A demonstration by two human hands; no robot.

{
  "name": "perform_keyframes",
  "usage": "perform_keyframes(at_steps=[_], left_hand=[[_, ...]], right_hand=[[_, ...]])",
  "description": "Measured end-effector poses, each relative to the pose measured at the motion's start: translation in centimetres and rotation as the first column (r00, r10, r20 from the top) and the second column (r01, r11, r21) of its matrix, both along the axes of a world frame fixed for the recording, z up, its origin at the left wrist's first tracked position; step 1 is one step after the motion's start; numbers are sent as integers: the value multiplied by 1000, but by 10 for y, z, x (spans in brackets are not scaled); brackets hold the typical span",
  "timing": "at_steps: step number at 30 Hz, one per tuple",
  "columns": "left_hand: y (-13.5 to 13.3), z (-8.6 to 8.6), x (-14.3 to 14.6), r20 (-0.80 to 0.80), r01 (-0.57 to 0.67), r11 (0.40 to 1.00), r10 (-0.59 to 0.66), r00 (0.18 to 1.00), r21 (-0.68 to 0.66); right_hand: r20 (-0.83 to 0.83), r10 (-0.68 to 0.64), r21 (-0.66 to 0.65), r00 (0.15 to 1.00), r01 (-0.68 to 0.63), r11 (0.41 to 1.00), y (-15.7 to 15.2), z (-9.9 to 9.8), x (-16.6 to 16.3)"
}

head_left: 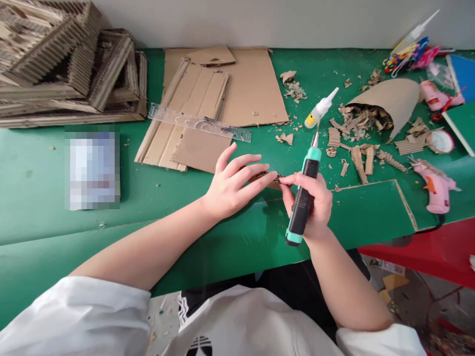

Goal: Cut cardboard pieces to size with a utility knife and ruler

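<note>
My right hand [315, 200] is closed around a screwdriver [305, 198] with a black and teal handle, its slim metal shaft pointing up and away from me. The thumb and forefinger of that hand also touch the right end of a small corrugated cardboard strip [275, 184]. Over the same strip lies my left hand [235, 188], fingers stretched out and apart, covering most of it. Just beyond the left fingers is a flat brown cardboard piece [202, 152]. A white glue bottle [318, 111] with a yellow label lies past the screwdriver tip.
A clear ruler [200, 126] crosses stacked cardboard sheets [252, 94]. Layered cardboard frames [67, 74] are piled at the left, near a blurred-out object [92, 170]. On the right are cardboard scraps [358, 121], a curved cardboard piece [399, 104] and a pink glue gun [434, 185].
</note>
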State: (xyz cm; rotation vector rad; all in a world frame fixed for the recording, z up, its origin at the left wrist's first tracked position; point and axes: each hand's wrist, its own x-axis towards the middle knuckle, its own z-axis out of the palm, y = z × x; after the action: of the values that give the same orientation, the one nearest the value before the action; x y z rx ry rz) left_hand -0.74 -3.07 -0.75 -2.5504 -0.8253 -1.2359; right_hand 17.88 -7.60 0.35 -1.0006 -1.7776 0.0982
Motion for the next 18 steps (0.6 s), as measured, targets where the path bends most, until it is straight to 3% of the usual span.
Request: perform_keyframes(at_steps=[6, 12, 18], left_hand=[[0, -2, -1, -8, 13, 996, -14, 1000, -85], [1, -2, -1, -9, 9, 1000, -9, 1000, -14], [1, -3, -2, -9, 33, 996, -34, 999, -82]], right_hand=[[45, -20, 28, 999, 18, 999, 0, 0, 1], [-1, 4, -11, 1000, -4, 1000, 0, -1, 1], [-58, 10, -25, 998, -11, 1000, 0, -7, 1]])
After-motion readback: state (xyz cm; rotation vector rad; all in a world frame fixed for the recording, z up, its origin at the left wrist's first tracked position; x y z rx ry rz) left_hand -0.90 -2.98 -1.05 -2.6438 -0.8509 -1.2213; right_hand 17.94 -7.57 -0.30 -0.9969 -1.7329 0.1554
